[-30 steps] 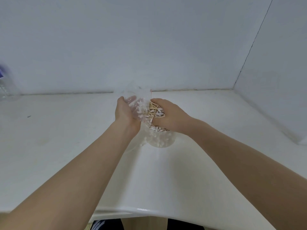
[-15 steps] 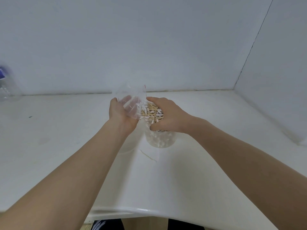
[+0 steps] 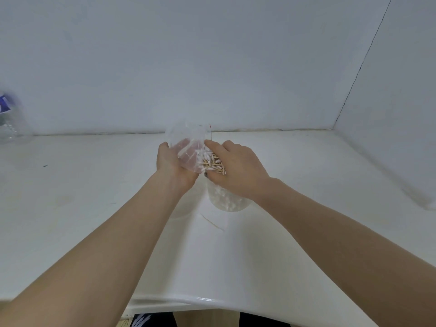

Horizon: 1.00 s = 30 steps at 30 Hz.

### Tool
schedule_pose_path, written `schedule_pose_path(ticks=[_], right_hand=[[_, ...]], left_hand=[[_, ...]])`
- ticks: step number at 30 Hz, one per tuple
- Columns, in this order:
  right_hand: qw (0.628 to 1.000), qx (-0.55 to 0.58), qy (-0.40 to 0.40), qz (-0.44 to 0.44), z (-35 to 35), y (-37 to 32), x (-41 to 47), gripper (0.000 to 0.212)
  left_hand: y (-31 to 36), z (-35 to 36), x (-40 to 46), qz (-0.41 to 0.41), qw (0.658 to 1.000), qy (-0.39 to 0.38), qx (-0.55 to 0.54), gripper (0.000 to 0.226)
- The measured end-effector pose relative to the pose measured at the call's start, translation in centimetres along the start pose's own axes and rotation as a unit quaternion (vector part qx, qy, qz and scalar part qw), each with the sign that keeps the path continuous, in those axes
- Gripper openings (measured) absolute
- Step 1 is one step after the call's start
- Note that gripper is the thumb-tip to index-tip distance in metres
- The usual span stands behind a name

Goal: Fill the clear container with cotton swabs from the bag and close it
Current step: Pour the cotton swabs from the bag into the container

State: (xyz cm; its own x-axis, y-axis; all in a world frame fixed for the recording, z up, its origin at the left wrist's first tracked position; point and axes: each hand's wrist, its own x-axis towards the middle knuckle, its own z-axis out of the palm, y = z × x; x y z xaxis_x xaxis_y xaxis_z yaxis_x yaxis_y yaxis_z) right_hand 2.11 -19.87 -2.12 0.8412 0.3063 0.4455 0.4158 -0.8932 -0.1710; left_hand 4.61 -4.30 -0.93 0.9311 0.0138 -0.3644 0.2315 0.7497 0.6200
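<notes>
At far left, against the wall: item one, a clear bottle (image 3: 10, 123) with a blue label, blurred, well apart from my work.

Left of centre: item two, my left hand (image 3: 173, 162), raised over the white counter (image 3: 306, 175), fingers curled around the clear plastic bag (image 3: 188, 143) and gripping it from the left side. The bag's mouth faces right and down.

Centre: item three, cotton swabs (image 3: 211, 161), a loose bundle with wooden sticks and white tips, lying mostly along a slant from upper left to lower right, between my two hands.

Below the bundle: item four, the clear container (image 3: 227, 201), upright on the counter, already holding swabs. Its mouth is hidden behind my right hand; no lid seen.

Right of centre: item five, my right hand (image 3: 236, 168), palm down, fingers bent over the bundle and clasping it, directly above the container and the nearer hand to it. I judge the drop goes straight down.

Near edge of the container: item six, one stray swab (image 3: 212, 223) on the counter.
</notes>
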Motion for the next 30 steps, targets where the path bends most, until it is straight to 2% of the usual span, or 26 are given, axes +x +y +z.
schedule_pose_path(ticks=[5, 10, 19, 25, 27, 30], right_hand=[[0.999, -0.017, 0.021, 0.018, 0.4, -0.2, 0.0, 0.069], [0.998, -0.036, 0.041, 0.032, 0.8, -0.3, 0.1, 0.064], [0.997, -0.012, 0.042, 0.057, 1.2, -0.4, -0.4, 0.058], [0.997, 0.011, 0.021, 0.074, 0.7, -0.6, -0.6, 0.059], [0.997, 0.016, 0.016, 0.079, 0.6, -0.6, -0.6, 0.06], [0.995, 0.037, 0.004, 0.087, 0.4, -0.4, -0.6, 0.063]], left_hand=[[0.0, 0.5, -0.9, 0.002, 0.999, -0.017, 0.032, 0.047], [0.3, 0.4, -1.2, 0.001, 0.999, -0.023, 0.045, 0.049], [2.1, -1.7, -0.8, 0.025, 0.997, 0.068, 0.017, 0.05], [2.4, -3.3, -0.3, -0.004, 0.992, 0.125, 0.004, 0.043], [2.4, -3.5, -0.5, -0.006, 0.987, 0.133, 0.095, 0.04], [2.4, -3.6, -0.8, -0.019, 0.958, 0.133, 0.254, 0.037]])
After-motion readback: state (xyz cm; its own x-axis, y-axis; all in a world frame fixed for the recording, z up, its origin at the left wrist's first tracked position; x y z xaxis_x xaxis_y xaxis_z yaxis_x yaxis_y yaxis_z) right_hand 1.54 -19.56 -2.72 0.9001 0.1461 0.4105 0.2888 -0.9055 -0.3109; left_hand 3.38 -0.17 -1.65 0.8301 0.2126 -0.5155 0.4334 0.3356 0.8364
